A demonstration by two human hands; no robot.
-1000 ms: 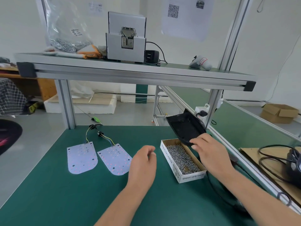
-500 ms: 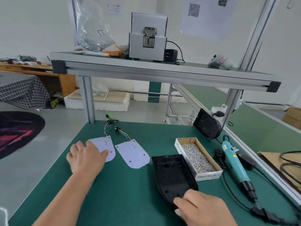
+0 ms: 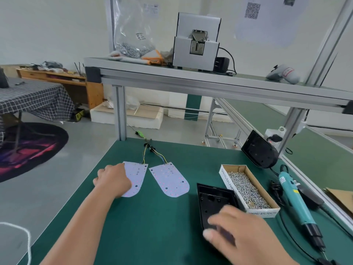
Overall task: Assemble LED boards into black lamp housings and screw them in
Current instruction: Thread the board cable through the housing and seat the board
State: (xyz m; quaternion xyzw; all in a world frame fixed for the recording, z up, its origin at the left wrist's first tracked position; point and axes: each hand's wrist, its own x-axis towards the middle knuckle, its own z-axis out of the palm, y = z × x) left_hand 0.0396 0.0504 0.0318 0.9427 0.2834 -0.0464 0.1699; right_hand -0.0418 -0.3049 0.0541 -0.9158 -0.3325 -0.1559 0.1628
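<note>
Black lamp housing [image 3: 214, 202] lies with its long axis 12-to-6, its near end under the blurred right hand [image 3: 242, 240]; that hand's grip I cannot tell. At the housing's 9 o'clock, the nearer left hand [image 3: 112, 180] curls its fingers onto the left LED board [image 3: 137, 175].

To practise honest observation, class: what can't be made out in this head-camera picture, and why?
Head view: near end of the front black housing, covered by the blurred right hand.
Head view: left side of the left LED board, under the left hand; grip unclear.
Head view: QR code, too blurred to read.
</note>
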